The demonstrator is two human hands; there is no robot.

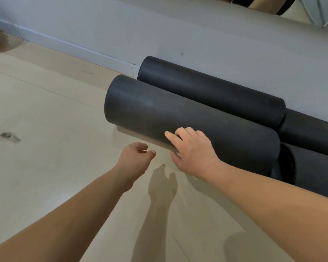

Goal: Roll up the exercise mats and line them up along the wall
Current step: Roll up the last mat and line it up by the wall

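The right hand [192, 150] lies flat and open against the near side of the front rolled mat [187, 121], fingers spread on its dark surface and thumb low near the floor; its grip is loose, pressing rather than closing round anything. The left hand [135, 157] hangs just beside it above the floor [45, 129], fingers half curled with thumb and fingertips near each other, its grip empty and touching nothing. The front rolled mat lies on its side on the pale floor, touching a second rolled mat [212, 91] behind it, which rests against the grey wall [178, 35] and its white baseboard [74, 48]. To the right, end to end with these two, more dark rolled mats [314, 133] run out of view.
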